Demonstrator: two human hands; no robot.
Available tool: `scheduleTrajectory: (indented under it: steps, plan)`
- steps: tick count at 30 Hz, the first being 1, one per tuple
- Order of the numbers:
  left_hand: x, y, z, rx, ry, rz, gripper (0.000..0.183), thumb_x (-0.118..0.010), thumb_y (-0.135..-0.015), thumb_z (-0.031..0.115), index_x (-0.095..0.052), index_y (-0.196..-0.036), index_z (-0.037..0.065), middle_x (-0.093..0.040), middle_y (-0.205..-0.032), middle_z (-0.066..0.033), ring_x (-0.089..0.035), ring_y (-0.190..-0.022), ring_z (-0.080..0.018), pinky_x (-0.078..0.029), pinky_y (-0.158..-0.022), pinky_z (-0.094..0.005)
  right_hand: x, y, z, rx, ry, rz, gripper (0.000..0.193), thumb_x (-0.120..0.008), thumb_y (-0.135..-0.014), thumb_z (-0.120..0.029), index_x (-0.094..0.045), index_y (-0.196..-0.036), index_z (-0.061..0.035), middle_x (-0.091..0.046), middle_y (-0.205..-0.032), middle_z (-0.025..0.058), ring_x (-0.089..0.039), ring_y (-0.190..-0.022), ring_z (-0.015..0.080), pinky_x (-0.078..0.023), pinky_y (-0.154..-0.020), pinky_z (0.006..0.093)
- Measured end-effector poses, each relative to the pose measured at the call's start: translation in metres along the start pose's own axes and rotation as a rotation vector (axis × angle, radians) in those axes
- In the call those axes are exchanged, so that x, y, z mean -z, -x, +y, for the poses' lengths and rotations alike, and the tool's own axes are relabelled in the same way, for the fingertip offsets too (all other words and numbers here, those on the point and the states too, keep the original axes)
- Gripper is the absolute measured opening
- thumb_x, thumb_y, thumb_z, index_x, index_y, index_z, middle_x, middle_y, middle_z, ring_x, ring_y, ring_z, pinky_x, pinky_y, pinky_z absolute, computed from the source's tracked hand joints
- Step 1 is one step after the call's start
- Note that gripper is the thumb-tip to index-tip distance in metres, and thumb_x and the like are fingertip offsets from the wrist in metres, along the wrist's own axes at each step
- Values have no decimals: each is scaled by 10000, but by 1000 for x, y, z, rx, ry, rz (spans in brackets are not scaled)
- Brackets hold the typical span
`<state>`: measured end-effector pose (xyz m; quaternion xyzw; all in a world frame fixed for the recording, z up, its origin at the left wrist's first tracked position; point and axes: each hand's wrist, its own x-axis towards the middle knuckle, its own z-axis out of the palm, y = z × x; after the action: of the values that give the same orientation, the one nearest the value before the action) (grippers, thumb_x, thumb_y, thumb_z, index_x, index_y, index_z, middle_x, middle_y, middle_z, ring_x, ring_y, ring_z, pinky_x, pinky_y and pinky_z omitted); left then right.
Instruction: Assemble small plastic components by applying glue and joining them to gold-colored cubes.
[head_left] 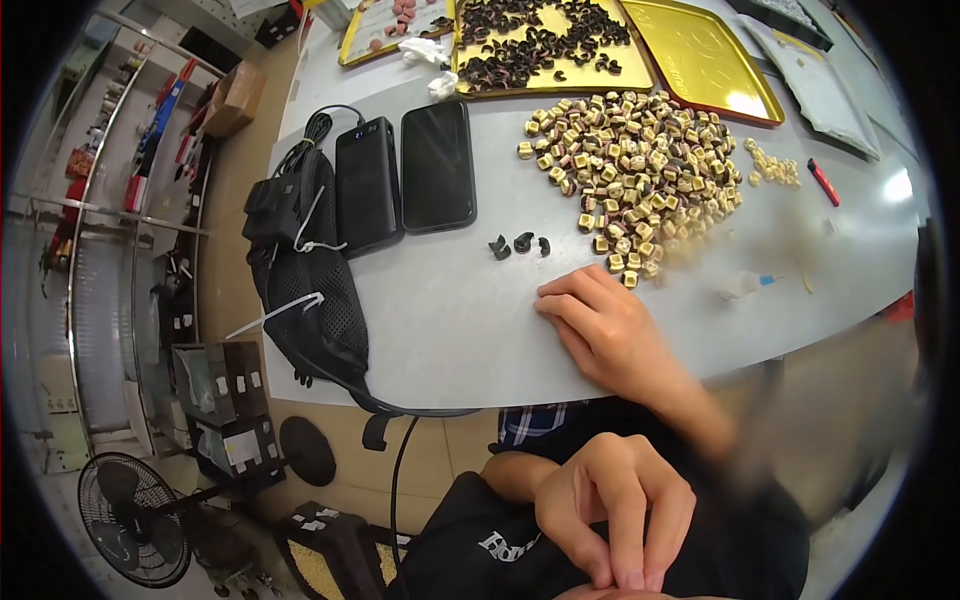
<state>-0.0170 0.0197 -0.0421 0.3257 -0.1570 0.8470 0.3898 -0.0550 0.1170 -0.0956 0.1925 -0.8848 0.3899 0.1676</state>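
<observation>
**Cubes [640,170] lay just beside your right hand [612,330]**

Your right hand rested on the table [450,320], its fingers folded side by side and the thumb hidden; whether they pinched anything underneath, you could not tell. Your left hand [620,490] was near your body, thumb and fingers drawn close at the tips over skin at the lower edge of view; you could not tell whether they gripped anything there.

The cubes sat in a loose heap past your right knuckles, pale-yellow rims on some faces, dark or pinkish sides on others. Each looked light and stiff, apt to tumble if nudged. A thumb and one finger on two opposite sides seemed the best hold, with little pressure needed.

Three black pieces [523,243] lay on the table ahead of your right hand. They looked thin, curved and rigid, perhaps prone to snap if squeezed across the bend. The outer curve appeared the safer place to take them. Many more like them filled the gold tray [635,78] beyond the heap.
</observation>
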Motion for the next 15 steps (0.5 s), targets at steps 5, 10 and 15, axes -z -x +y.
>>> scheduleTrajectory:
  steps: [5,10,15]
  plan:
    - [0,0,-1,18,37,24,122,-797,-831,3,-753,-897,-90,-705,-884,-226,-682,-794,-277,-569,-692,-305,-1,2,-2,-11,-7,-7,207,-686,-786,57,-646,-978,-9,-650,-1018,99,-612,-913,298,-522,-778,381]
    - [1,-1,0,24,53,52,117,-798,-826,1,-755,-892,-85,-709,-876,-216,-680,-786,-265,-561,-678,-292,-1,1,-1,-16,4,-5,210,-691,-784,57,-650,-978,-11,-657,-1029,95,-613,-909,292,-522,-771,378]
    - [2,-2,-1,44,50,30,122,-804,-822,7,-756,-890,-81,-710,-883,-215,-680,-788,-260,-558,-678,-292,-1,1,-1,-16,10,-5,210,-692,-783,58,-653,-977,-13,-659,-1026,95,-613,-906,290,-522,-768,376]
